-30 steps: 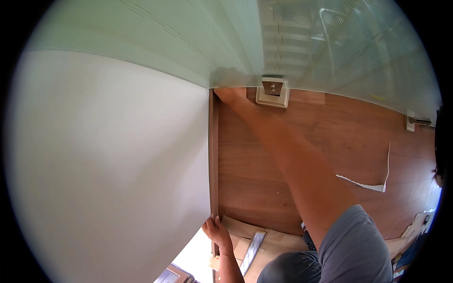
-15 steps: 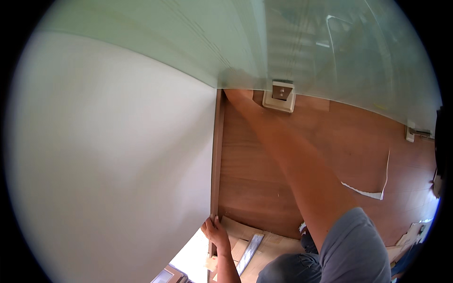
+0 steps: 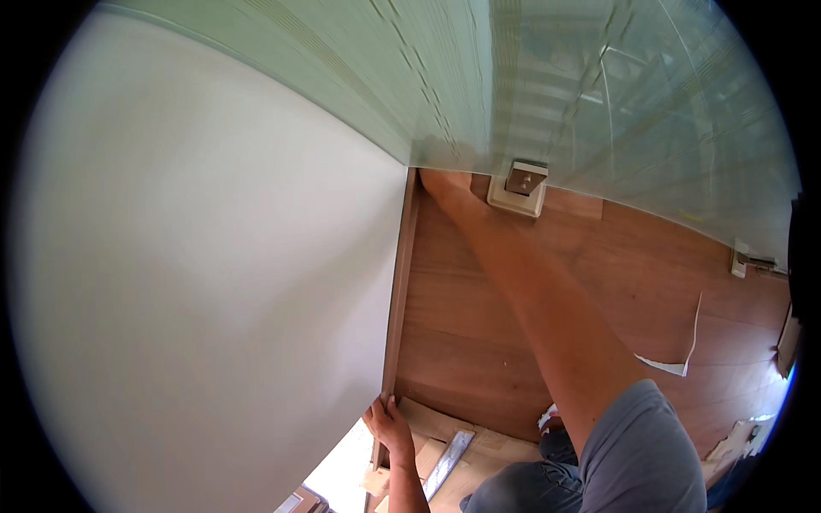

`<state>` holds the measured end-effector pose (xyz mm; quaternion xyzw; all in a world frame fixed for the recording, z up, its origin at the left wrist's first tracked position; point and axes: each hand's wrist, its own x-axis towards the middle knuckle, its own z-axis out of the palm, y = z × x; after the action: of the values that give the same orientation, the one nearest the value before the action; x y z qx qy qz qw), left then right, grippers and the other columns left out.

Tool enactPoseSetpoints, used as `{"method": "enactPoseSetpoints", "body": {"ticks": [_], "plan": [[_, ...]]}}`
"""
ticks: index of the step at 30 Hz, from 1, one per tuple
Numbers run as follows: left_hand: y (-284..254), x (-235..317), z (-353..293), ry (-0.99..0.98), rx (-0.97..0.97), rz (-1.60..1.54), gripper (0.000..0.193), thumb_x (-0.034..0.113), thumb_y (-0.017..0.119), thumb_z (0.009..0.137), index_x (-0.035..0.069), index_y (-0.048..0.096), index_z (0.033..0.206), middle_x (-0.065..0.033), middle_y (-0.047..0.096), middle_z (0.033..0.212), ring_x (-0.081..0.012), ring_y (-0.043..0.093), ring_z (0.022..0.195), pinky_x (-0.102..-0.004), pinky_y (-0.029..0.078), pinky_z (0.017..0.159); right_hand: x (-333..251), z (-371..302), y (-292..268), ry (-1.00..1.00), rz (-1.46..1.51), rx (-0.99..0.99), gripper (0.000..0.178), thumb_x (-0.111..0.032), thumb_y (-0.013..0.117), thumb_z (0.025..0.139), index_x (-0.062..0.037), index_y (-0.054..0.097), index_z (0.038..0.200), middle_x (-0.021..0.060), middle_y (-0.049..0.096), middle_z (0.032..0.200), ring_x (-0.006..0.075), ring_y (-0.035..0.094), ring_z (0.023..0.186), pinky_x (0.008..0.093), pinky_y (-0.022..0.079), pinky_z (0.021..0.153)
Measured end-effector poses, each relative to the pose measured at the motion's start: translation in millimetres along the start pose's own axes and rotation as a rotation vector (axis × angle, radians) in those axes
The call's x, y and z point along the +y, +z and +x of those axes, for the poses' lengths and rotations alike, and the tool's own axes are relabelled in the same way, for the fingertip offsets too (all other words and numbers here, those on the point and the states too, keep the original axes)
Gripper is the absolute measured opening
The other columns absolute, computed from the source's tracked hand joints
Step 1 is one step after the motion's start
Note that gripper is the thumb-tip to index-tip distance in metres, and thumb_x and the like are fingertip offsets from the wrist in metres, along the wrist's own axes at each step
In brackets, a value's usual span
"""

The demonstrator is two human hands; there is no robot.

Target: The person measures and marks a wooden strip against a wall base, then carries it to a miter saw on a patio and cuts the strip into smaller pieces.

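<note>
White, smooth panel (image 3: pixel 222 239) fills the left side, its right edge slanting down. Greenish glass (image 3: pixel 359 60) spans the top, meeting the panel's upper edge and running on to the right. Below the panel's lower corner, a bright white patch (image 3: pixel 340 462). Left hand (image 3: pixel 390 427) next: thumb on one side, fingers on the other, closed on the brown strip (image 3: pixel 402 282) near its lower end. Strip stands right along the panel's right edge, running from the glass corner down past that hand. Right hand (image 3: pixel 446 183) is at the strip's upper end, tucked in against the glass's bottom edge; fingertips hidden, can't tell if they're apart or clamped. Cardboard (image 3: pixel 479 445) lies at the bottom, with a silver bar (image 3: pixel 449 464) slanting across it. Reddish-brown wood floor (image 3: pixel 470 333) sits between strip and right arm. Metal fitting on a cream base (image 3: pixel 516 203) is at the glass edge, just right of the right hand. Denim knee (image 3: pixel 513 489) at bottom, then grey sleeve (image 3: pixel 646 453). Thin white bent scrap (image 3: pixel 680 370) lies on the floor farther right. Second fitting (image 3: pixel 739 261) sits at the glass's far-right edge.
</note>
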<state>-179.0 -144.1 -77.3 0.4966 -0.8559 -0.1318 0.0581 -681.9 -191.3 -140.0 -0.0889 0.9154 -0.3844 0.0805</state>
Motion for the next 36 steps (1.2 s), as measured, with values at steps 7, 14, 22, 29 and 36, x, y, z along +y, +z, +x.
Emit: {"method": "enactPoseSetpoints", "body": {"ticks": [7, 14, 22, 29, 36], "plan": [[2, 1, 1, 0.007, 0.023, -0.003, 0.030, 0.007, 0.069, 0.096, -0.003, 0.065, 0.123, -0.0234, 0.062, 0.126, -0.0456, 0.056, 0.117, -0.0524, 0.045, 0.100, -4, 2, -10, -0.051, -0.138, -0.035, 0.028, -0.025, 0.051, 0.101, -0.0088, 0.072, 0.110, 0.0191, 0.072, 0.116, 0.0410, 0.065, 0.112, 0.0524, 0.050, 0.097], [5, -3, 0, -0.001, 0.007, -0.006, 0.017, 0.005, 0.069, 0.094, -0.004, 0.063, 0.107, -0.0234, 0.063, 0.117, -0.0462, 0.055, 0.112, -0.0541, 0.045, 0.097, 3, 7, -3, -0.086, -0.143, 0.003, 0.026, -0.019, 0.052, 0.100, -0.0069, 0.074, 0.106, 0.0198, 0.076, 0.103, 0.0402, 0.072, 0.099, 0.0523, 0.054, 0.089], [8, -7, -1, 0.018, 0.036, -0.009, 0.015, 0.003, 0.070, 0.093, -0.005, 0.060, 0.100, -0.0236, 0.062, 0.112, -0.0459, 0.055, 0.108, -0.0552, 0.044, 0.093, -3, 3, -13, -0.076, -0.125, -0.052, 0.028, -0.023, 0.049, 0.102, -0.0080, 0.071, 0.111, 0.0156, 0.075, 0.110, 0.0380, 0.070, 0.105, 0.0510, 0.052, 0.091], [1, 1, 0, -0.024, -0.003, -0.016, 0.016, 0.005, 0.071, 0.093, -0.004, 0.065, 0.104, -0.0258, 0.063, 0.117, -0.0470, 0.056, 0.115, -0.0558, 0.045, 0.098, -4, -1, -9, -0.117, -0.164, 0.036, 0.021, -0.020, 0.051, 0.101, -0.0118, 0.069, 0.106, 0.0116, 0.077, 0.100, 0.0349, 0.073, 0.098, 0.0507, 0.052, 0.090], [3, 0, 1, 0.033, 0.007, -0.039, 0.013, 0.004, 0.069, 0.095, -0.005, 0.061, 0.100, -0.0245, 0.062, 0.112, -0.0467, 0.055, 0.108, -0.0548, 0.045, 0.094, 2, 6, -8, -0.075, -0.073, -0.074, 0.032, -0.028, 0.048, 0.104, -0.0064, 0.069, 0.113, 0.0204, 0.072, 0.116, 0.0422, 0.066, 0.110, 0.0546, 0.049, 0.095]]}}
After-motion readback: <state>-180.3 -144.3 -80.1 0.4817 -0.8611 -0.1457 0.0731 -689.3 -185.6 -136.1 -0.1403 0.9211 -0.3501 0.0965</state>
